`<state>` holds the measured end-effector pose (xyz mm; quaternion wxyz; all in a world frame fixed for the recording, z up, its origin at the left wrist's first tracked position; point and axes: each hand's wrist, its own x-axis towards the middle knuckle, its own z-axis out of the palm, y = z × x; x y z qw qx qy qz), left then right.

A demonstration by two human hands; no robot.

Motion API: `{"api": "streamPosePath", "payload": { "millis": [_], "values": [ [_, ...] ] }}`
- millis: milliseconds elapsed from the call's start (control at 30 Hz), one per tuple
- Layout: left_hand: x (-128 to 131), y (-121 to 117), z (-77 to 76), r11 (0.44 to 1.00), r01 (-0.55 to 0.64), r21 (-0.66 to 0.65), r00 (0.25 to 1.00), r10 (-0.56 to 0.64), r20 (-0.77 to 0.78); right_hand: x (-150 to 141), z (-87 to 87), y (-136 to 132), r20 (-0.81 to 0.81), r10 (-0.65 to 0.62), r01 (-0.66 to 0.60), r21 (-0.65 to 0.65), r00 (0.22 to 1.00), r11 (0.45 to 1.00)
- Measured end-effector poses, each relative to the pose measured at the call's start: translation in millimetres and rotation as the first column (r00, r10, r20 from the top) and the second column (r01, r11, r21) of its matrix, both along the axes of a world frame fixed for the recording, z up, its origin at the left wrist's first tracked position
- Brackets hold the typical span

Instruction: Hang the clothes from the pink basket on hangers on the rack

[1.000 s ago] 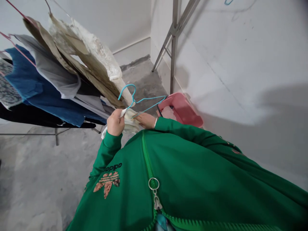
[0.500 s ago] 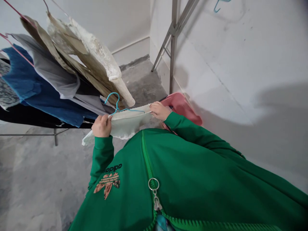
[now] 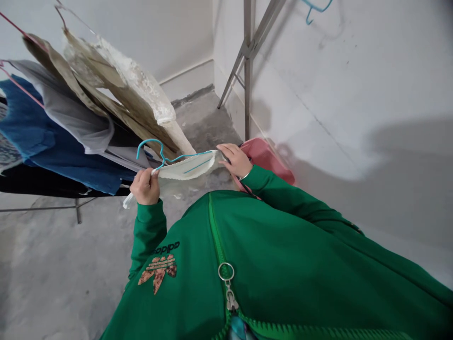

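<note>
A thin white garment [image 3: 187,171] with a scalloped edge is stretched out in front of my body. A light-blue wire hanger [image 3: 162,150] sits in it, hook pointing up and left; part of its lower bar shows against the cloth. My left hand [image 3: 146,185] is closed round the garment at the hanger's left shoulder, and a bit of white cloth hangs below the fist. At the right end of the hanger, my right hand [image 3: 236,160] has its fingers stretched and its thumb apart, right at the garment's edge. Whether the fingertips touch the cloth is hard to see.
Clothes on hangers, among them a blue garment [image 3: 53,137], a grey one [image 3: 76,113] and a white lace one [image 3: 145,89], hang at the left. A pink basin [image 3: 267,158] is beyond my right hand. A metal rack leg [image 3: 247,89] stands near the wall; another blue hanger [image 3: 316,7] is above.
The hanger and garment have shifted left and tilted, with more of the hanger's right arm and bar showing. My right hand's fingers have spread from their grip on the cloth. My left hand still grips.
</note>
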<state>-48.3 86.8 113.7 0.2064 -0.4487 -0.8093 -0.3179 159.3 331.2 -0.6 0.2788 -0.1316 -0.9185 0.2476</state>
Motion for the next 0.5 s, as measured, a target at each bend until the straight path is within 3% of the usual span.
{"api": "streamPosePath", "payload": {
  "millis": [233,500],
  "values": [
    [2.7,2.0,2.3,0.99,0.143,-0.014,0.987,-0.142,0.072,-9.3,5.8,13.2,-0.098,0.038,-0.027,0.114,0.995,0.993],
    [4.2,5.1,-12.4,0.971,0.235,-0.041,0.968,-0.23,0.1,-18.2,36.6,-0.9,-0.032,0.153,-0.148,0.119,0.988,0.982]
  ]
}}
